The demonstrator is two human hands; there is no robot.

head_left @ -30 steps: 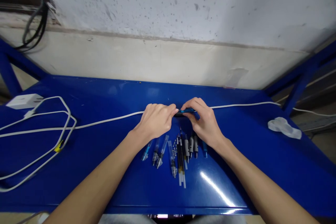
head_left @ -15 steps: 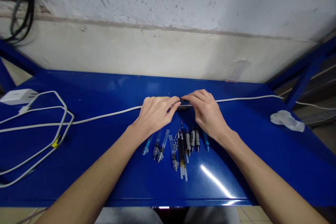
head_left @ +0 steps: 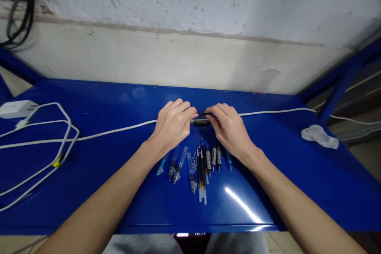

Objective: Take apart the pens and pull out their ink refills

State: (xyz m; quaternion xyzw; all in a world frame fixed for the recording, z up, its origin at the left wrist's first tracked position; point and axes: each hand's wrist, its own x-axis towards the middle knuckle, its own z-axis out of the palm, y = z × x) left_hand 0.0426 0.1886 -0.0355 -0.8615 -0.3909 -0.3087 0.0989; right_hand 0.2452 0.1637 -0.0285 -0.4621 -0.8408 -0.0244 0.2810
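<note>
Centrally, above the blue metal tabletop (head_left: 282,174), a slim dark pen with a grey grip section (head_left: 201,121), lying level and crosswise, pinched at its two ends. Left hand (head_left: 172,127) closed on the pen's left end, fingertips curled over it; right hand (head_left: 230,129) closed on the right end, thumb and forefinger nipping it. Just behind the pen, a thin white cable (head_left: 119,130) running across the tabletop. Just nearer than the pen, beneath both wrists, a loose row of dismantled pen parts (head_left: 196,164): clear barrels, black refills, grey-gripped sections, blue pieces. Far left of the pen, looped white cords (head_left: 64,143) and a white power adapter (head_left: 16,108). Far right of the pen, a crumpled clear plastic wrapper (head_left: 319,135).
</note>
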